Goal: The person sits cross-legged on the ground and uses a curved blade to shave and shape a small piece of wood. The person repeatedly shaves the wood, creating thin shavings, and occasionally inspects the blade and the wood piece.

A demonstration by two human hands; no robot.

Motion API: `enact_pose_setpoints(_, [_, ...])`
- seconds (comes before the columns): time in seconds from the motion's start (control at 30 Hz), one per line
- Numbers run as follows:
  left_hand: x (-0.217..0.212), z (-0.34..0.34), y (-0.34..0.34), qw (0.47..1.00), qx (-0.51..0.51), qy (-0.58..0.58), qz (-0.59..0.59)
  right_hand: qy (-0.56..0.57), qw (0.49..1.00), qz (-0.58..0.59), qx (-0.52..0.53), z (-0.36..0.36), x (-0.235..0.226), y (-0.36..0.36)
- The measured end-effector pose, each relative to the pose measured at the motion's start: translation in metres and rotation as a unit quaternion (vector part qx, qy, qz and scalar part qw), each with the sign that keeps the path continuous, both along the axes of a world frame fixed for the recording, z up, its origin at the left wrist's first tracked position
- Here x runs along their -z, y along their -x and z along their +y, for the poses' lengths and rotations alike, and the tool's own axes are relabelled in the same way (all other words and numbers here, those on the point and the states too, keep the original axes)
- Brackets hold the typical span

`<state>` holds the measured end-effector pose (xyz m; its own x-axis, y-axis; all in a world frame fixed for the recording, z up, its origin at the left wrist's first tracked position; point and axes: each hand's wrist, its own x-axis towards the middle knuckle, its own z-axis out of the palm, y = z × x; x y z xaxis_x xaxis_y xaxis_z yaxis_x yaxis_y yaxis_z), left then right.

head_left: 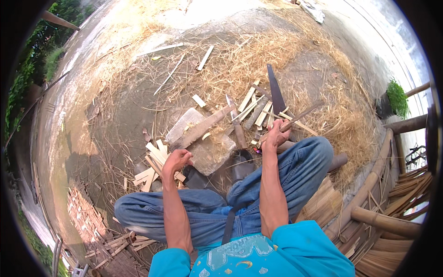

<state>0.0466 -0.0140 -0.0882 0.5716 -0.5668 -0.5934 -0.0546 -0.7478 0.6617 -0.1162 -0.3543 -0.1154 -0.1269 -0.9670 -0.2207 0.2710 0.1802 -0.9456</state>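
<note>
My right hand [275, 135] is closed round a long, narrow brown strip [302, 114] that slants up to the right; whether it is wood or bamboo I cannot tell. My left hand [176, 161] hovers by the left edge of a pale stone block [210, 154], fingers loosely bent and slightly apart, with nothing visible in them. Across the block lies a flat wooden board [203, 128]. A knife [238, 127] with a wooden handle rests just right of the block. Beyond my right hand lies a dark saw blade [275, 90]; its handle end is hidden.
Cut pale wood pieces [264, 113] lie beside the saw, and more sticks [157, 159] are heaped left of the block. Straw-like shavings [258, 51] cover much of the ground ahead. At the right stands a bamboo frame [369, 184]. A woven scrap [85, 212] lies lower left.
</note>
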Motion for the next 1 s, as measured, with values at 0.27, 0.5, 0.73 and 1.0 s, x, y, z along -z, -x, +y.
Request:
enact_pose_setpoints(0.27, [-0.012,-0.014,0.006,0.992,-0.113,0.026,-0.059,-0.013,0.982,0.043,-0.185,0.039,-0.004,-0.018])
enact_pose_setpoints(0.5, [0.007,-0.047,0.027,0.936,-0.143,0.101,-0.305,-0.026,0.951,0.035,-0.308,0.057,-0.033,-0.062])
enact_pose_setpoints(0.73, [0.030,-0.058,0.039,0.946,-0.019,-0.013,-0.322,-0.138,0.862,0.010,-0.488,0.007,-0.022,-0.170])
enact_pose_setpoints(1.0, [0.015,-0.062,0.041,0.955,-0.047,0.006,-0.292,0.007,0.795,0.219,-0.566,-0.041,0.038,-0.325])
